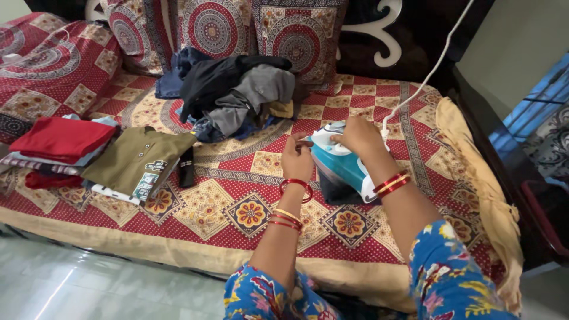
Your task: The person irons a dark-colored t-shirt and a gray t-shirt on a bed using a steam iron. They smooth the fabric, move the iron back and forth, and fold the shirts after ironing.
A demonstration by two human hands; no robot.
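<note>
Here the teal and white iron (pixel 342 163) stands on the patterned bedspread (pixel 237 201), near the bed's right side. The right hand (pixel 359 135) clasps its top, the left hand (pixel 296 157) pinches at its edge beside it. A white cord (pixel 427 74) runs upward; crumpled clothes (pixel 237 92) lie behind, folded ones (pixel 95 154) far left.

Teal-and-white iron (pixel 341 161) — red patterned bedsheet (pixel 237 195) — olive shirt (pixel 137 160).

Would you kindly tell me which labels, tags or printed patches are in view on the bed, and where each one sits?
Chest patch: small, dark with pale print, on the folded olive shirt.
Hang tag: rectangular, white and green, at that shirt's lower edge.
No packages, signs or screens show.
</note>
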